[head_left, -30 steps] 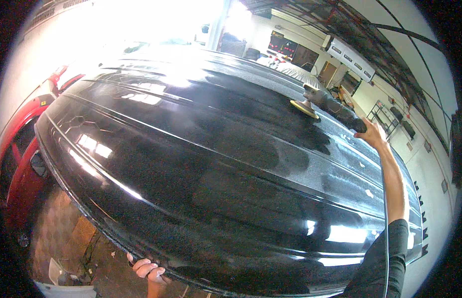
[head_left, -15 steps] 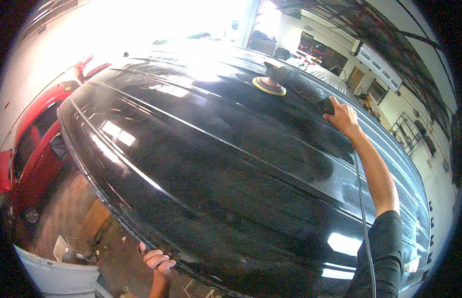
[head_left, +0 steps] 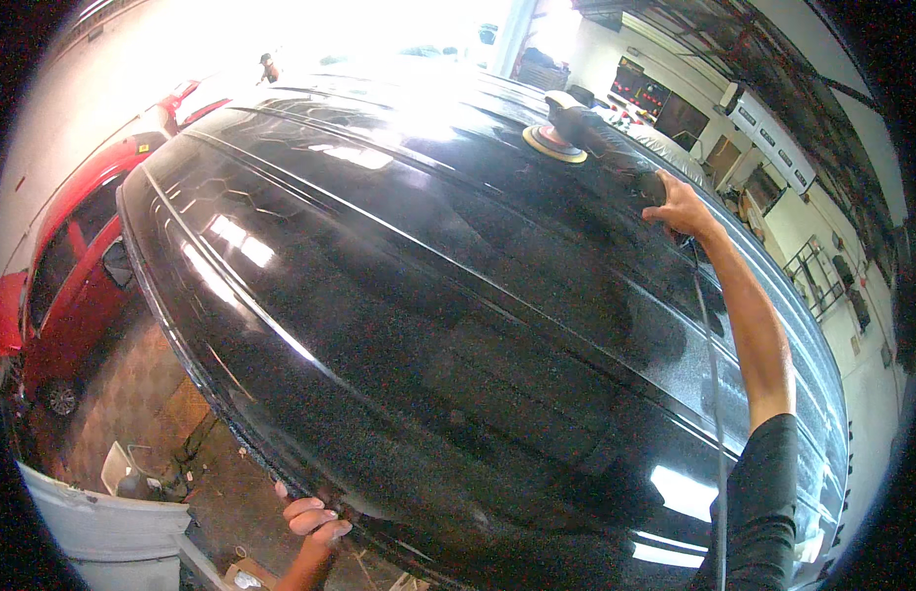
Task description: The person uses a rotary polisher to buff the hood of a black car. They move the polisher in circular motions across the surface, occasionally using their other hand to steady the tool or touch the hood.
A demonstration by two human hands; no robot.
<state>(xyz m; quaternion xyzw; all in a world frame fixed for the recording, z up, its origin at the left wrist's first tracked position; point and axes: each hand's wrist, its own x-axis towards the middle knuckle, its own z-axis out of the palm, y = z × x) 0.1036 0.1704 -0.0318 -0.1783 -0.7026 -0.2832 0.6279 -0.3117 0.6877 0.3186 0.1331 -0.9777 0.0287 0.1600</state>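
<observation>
A glossy black vehicle roof [head_left: 409,394] with long raised ribs spreads in front of me. My right hand [head_left: 683,205], arm stretched far out, is closed around the rear end of a dark polisher [head_left: 611,146]. Its round pad [head_left: 555,146], edged in yellow, rests on the far part of the roof. From the grip a grey cord [head_left: 714,364] runs back along my forearm. At the near left rim, my left hand [head_left: 315,516] has its fingers curled over the roof edge. Pale hazy streaks cover the roof's right side.
A red car [head_left: 79,256] stands to the left on a tiled floor [head_left: 123,364]. At the lower left is a pale grey panel [head_left: 103,532]. A silvery covered shape [head_left: 665,153] lies beyond the roof, and a white wall unit [head_left: 768,133] hangs at the right.
The polisher and my right hand have shifted slightly in view, the pad a little up and right. My left hand keeps its hold on the roof edge. The whole view has tilted slightly.
</observation>
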